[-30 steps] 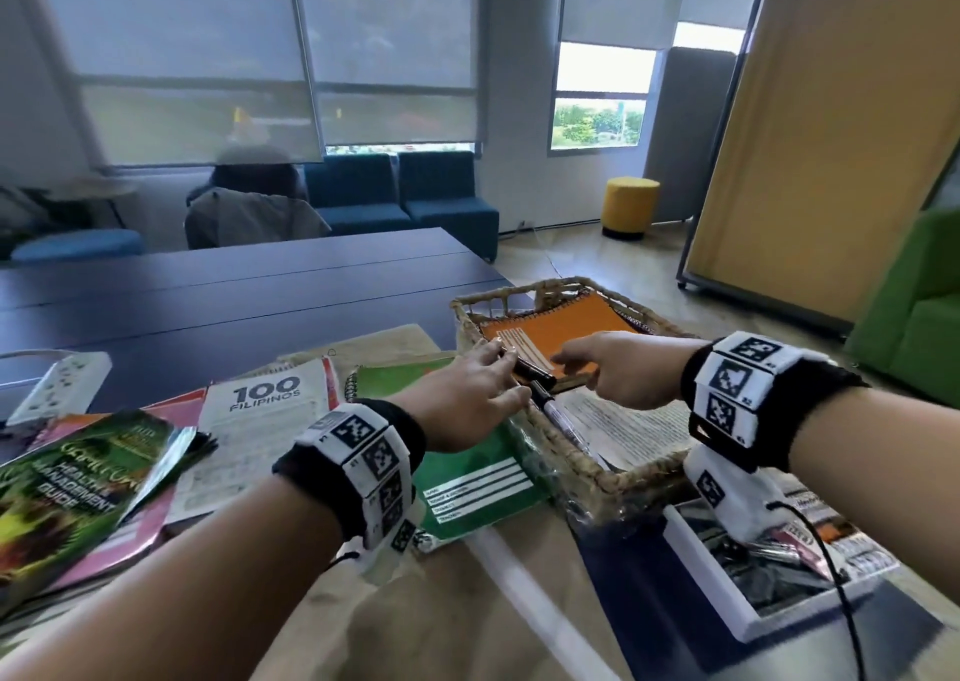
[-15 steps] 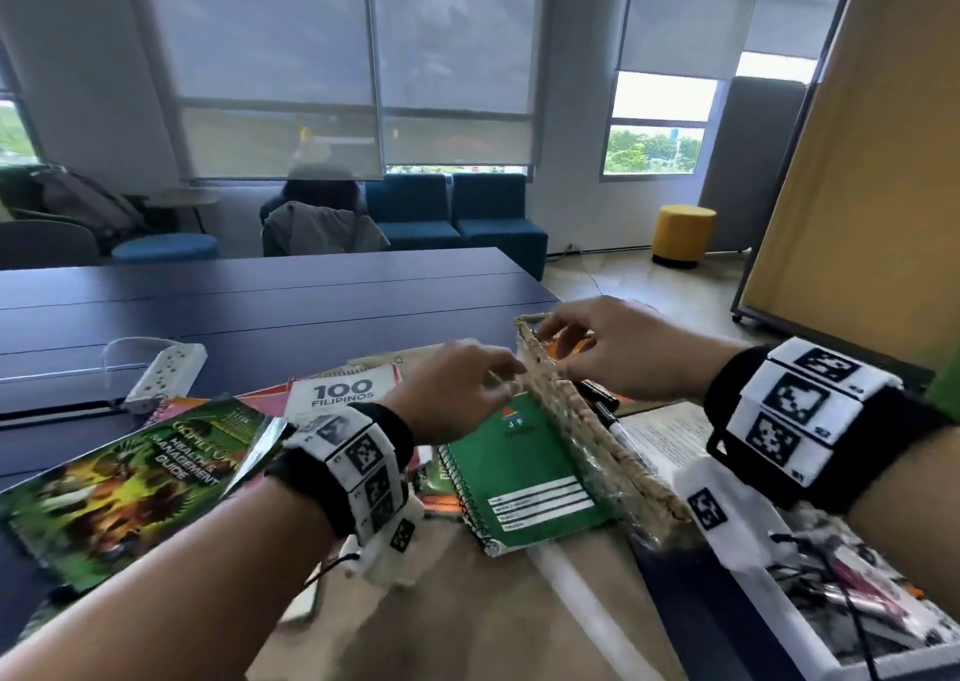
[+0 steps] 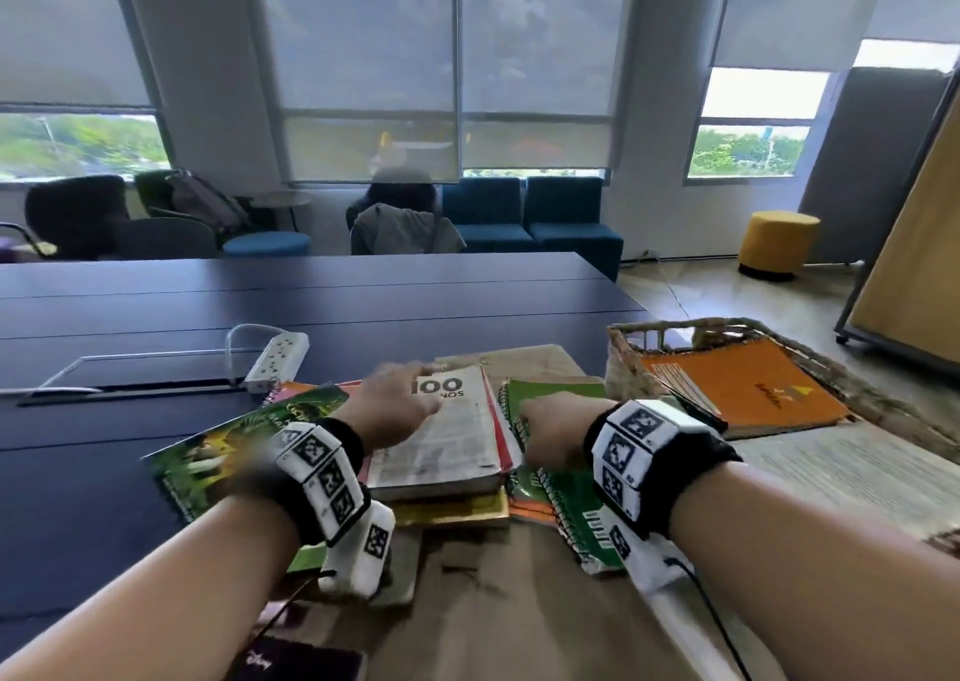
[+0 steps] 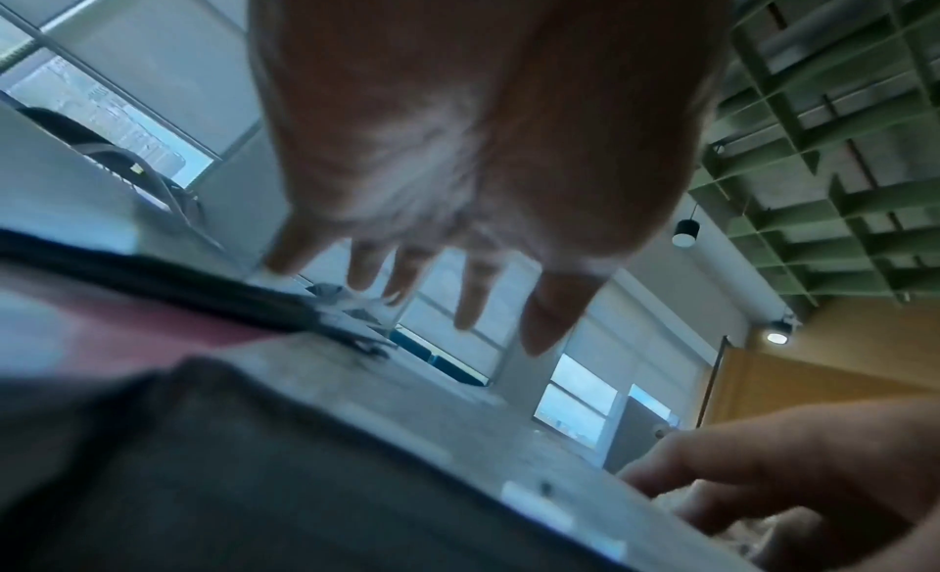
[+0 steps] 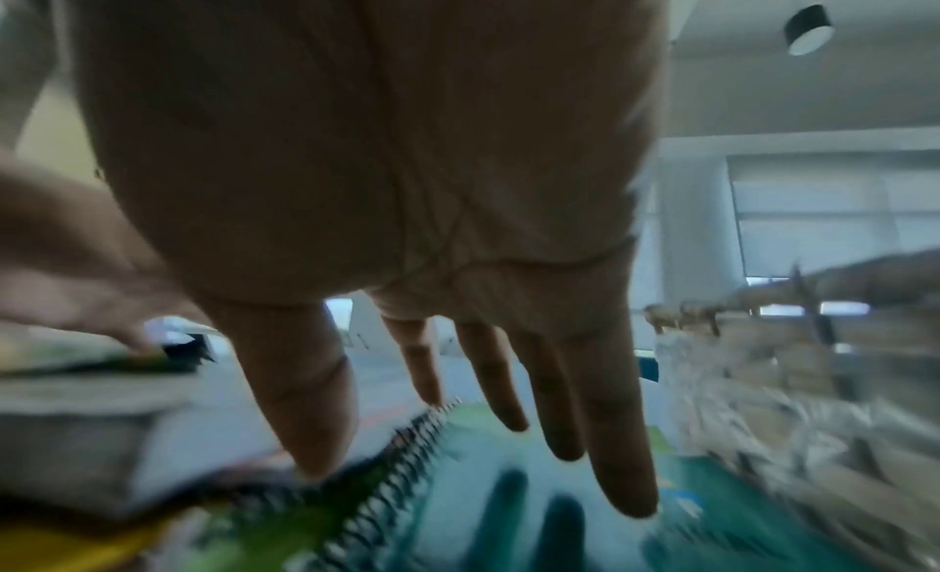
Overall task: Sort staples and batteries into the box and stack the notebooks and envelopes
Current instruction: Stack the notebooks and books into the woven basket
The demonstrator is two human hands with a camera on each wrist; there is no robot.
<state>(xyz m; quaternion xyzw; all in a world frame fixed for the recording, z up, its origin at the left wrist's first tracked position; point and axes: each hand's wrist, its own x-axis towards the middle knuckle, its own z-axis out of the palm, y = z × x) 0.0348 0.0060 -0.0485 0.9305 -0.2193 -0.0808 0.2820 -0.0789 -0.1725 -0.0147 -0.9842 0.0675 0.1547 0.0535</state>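
White power strip (image 3: 275, 362) sits far left on the dark table (image 3: 156, 306). Behind it, blue sofa seats (image 3: 530, 223), a jacket-draped chair (image 3: 405, 228), and a yellow pouf (image 3: 776, 244) far right.

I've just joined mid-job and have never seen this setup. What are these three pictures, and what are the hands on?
No machine here: a person works bare-handed, with marker bands and small cameras on both wrists. The wide picture comes from a head camera; the other two look along each palm.

On the dark table lies a pile of books and notebooks beside a wicker basket holding an orange notebook.

The left hand reaches over the "100" book. The right hand hovers over the green spiral notebook, fingers straight. Neither holds anything.
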